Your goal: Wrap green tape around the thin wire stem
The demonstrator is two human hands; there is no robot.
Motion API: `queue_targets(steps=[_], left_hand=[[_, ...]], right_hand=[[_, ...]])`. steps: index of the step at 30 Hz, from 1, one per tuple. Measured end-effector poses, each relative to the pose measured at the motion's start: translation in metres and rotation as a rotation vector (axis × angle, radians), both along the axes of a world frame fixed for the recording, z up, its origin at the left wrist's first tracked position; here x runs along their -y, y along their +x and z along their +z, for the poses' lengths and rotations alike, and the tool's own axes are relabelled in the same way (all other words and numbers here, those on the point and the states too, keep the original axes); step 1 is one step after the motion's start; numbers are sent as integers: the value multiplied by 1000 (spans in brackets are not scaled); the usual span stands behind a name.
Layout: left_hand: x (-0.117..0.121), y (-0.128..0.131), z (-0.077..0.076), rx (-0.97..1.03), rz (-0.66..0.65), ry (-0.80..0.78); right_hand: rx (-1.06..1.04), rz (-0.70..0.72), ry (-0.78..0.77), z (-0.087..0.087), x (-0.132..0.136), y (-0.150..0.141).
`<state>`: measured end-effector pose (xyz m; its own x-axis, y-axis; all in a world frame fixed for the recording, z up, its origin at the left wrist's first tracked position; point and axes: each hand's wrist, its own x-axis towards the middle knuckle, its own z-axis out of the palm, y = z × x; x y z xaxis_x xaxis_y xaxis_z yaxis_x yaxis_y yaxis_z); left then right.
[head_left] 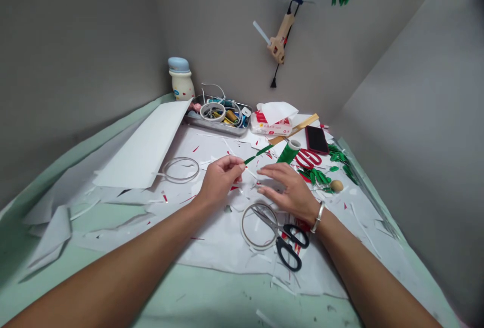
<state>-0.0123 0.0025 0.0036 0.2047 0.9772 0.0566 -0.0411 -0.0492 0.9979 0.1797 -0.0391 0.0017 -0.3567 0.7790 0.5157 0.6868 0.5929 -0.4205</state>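
Observation:
My left hand [224, 178] pinches the near end of a thin stem with narrow green leaves [259, 153], which points away to the upper right. Beside it my right hand [287, 189] holds nothing, its thumb and fingers apart. A spool of green thread [288, 151] stands just beyond the right fingers. Nearer to me, black-handled scissors [283, 232] lie partly over a roll of tape [245, 235]. Several green leaf pieces [319, 177] and a small round tan ball [336, 185] lie right of my right hand, close to red-handled scissors [308, 158].
A metal tray [227, 127] of spools and tape stands at the back, beside a tissue pack [270, 124] and a phone [316, 139]. White sheets [141, 146] and a wire coil [181, 170] lie left. A glue gun [279, 43] hangs on the wall.

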Motion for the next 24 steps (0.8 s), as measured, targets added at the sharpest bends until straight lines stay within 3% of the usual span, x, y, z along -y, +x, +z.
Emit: queue_targets(steps=[5,8,11,19,24], left_hand=[[7,3,2,-13,-103,26],[10,3,3,-14,-136,29],[11,3,3,-24,-120,45],[6,2,-8,-373,64,221],[10,-3,-7,-658,-13,487]], right_hand=[[-242,-125,-52,0,0,-10],[-349,-63,-237,-6,1,-19],[-313,5,-345,-12,3,-25],[170,-20,37,-7,11,-17],[231,-91,173,1,9,-11]])
